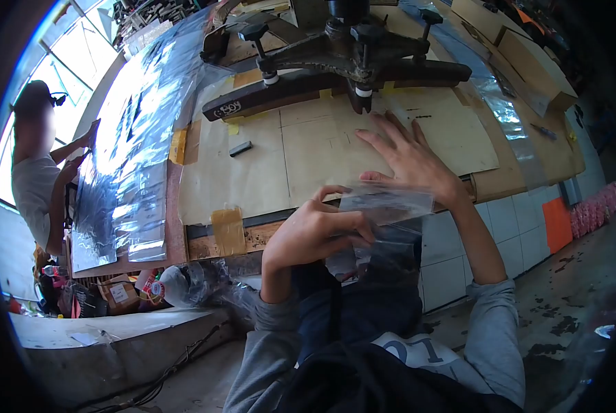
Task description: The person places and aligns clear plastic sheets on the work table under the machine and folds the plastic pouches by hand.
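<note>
While the left hand [315, 230] bends its fingers at the edge of some thin clear plastic [387, 203], the right hand [411, 158] opens wide over the big pale sheet [246, 165]; the plastic is in front of the person, by the near edge of the table, with its far end by the right wrist. Some left fingers curl and some reach out along the plastic, but I cannot tell if they pinch it, as the thumb is hard to make out; the right fingers are spread apart and point at the metal frame [322, 58] with black knobs, and I cannot tell if their tips touch the sheet. What goes on now looks like handling the plastic with one hand and reaching out flat with the other; any move of the plastic calls for a soft pinch, as it looks floppy and could fold or slip, and the right hand needs care close to the frame. Under the frame is a long dark bar [287, 96]; a small dark block [240, 149] lies on the sheet, and yellow tape [229, 230] sits at its near edge; off to the left, another person [36, 186] stands by shiny plastic sheets [125, 172].
</note>
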`<state>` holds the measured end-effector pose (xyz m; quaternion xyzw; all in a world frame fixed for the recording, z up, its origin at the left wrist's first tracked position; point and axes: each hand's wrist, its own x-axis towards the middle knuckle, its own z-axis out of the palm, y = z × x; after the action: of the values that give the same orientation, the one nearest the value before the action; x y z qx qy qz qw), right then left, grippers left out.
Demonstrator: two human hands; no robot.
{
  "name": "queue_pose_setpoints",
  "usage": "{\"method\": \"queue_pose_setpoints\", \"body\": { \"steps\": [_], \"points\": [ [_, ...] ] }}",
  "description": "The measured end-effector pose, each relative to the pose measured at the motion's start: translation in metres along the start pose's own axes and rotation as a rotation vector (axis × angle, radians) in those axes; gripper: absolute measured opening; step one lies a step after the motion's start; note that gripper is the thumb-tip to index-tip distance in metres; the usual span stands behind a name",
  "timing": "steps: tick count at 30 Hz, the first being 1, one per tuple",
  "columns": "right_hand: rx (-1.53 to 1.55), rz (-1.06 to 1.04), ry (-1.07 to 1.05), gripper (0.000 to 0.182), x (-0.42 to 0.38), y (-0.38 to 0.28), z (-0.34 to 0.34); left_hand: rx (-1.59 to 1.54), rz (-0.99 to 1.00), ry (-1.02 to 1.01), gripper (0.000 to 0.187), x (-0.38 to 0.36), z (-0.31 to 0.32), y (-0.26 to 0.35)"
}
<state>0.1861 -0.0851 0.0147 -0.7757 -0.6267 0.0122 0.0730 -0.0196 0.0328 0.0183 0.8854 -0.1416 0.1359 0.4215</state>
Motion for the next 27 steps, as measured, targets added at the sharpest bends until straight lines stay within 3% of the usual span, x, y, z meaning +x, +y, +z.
{"method": "queue_pose_setpoints", "body": {
  "steps": [11, 17, 27],
  "points": [
    [-0.014, 0.0, 0.089, 0.089, 0.004, 0.006, 0.012, 0.107, -0.112, 0.061, 0.022, -0.008, 0.016, -0.004],
    [0.002, 0.038, 0.083, 0.089, 0.022, 0.018, 0.019, 0.074, -0.195, 0.167, 0.015, 0.001, 0.02, 0.004],
    [-0.026, -0.05, 0.188, 0.084, 0.019, 0.026, 0.025, 0.039, -0.12, 0.133, 0.013, 0.0, 0.019, 0.002]
  ]
}}
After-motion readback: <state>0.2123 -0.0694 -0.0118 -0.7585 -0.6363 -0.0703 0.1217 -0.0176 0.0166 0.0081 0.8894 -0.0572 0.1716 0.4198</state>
